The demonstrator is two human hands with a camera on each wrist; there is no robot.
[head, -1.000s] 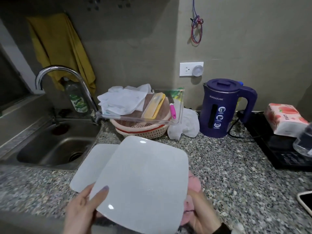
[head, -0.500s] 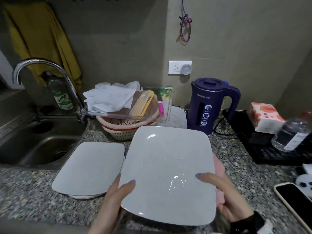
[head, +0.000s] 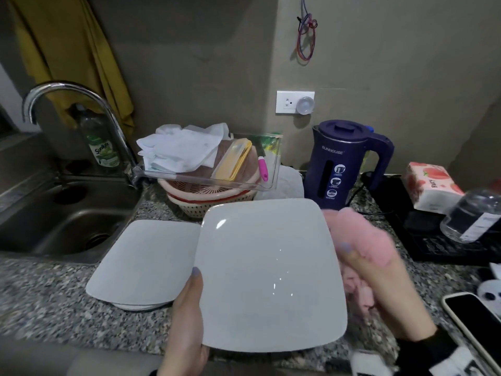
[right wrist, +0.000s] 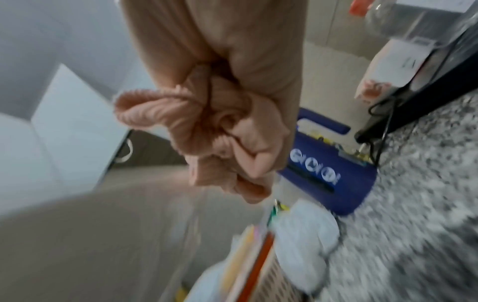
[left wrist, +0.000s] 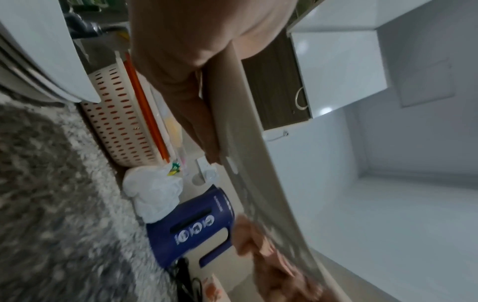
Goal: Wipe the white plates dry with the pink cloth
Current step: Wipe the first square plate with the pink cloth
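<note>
The right hand (head: pixel 379 289) is coming off the plate (head: pixel 271 275), where its thumb was lying half a second ago, and is bunching the cloth (head: pixel 363 234) in a tight grip just beside the plate's right edge, so a wipe of the top face is probably about to begin. The left hand (head: pixel 187 321) is keeping its grip on the plate's left edge, thumb on top, holding it above the bench (head: pixel 48 302), in front of the kettle (head: pixel 341 164). The plate is showing small glints that may be water, and more plates (head: pixel 143 261) are sitting stacked just left of it.

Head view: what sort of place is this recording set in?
Most likely a home kitchen: a steel sink with a faucet, an electric kettle and a speckled stone countertop.
</note>
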